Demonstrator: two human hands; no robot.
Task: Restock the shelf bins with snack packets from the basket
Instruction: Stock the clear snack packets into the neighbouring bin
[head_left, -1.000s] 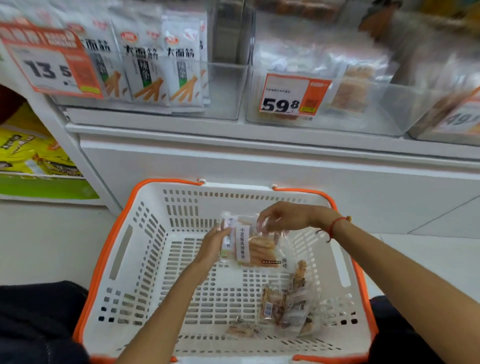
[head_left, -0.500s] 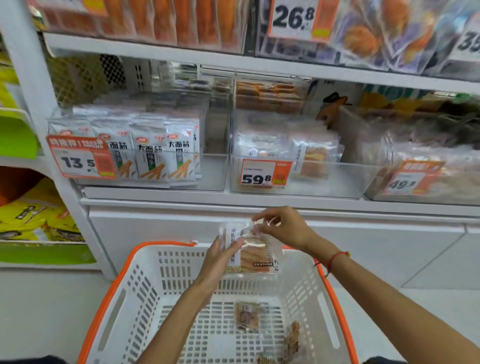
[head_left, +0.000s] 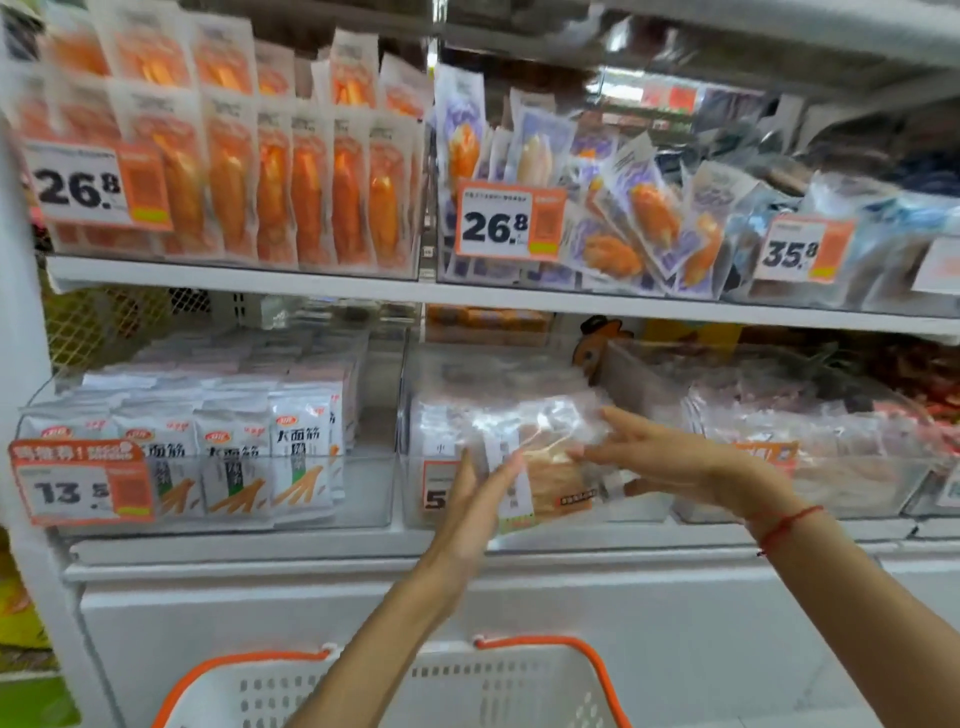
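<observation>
While white packets (head_left: 270, 467) fill the left bin behind its 13.5 tag (head_left: 78, 480), the left hand (head_left: 480, 493) comes up flat, fingers straight, pressing the near face of a clear snack packet (head_left: 545, 462). That packet sits raised at the front of the middle bin (head_left: 644, 512), above the basket (head_left: 519, 686). Over on the right, the right hand (head_left: 670, 462) steadies its far edge, fingers extended too, red string (head_left: 784, 525) on the wrist.
</observation>
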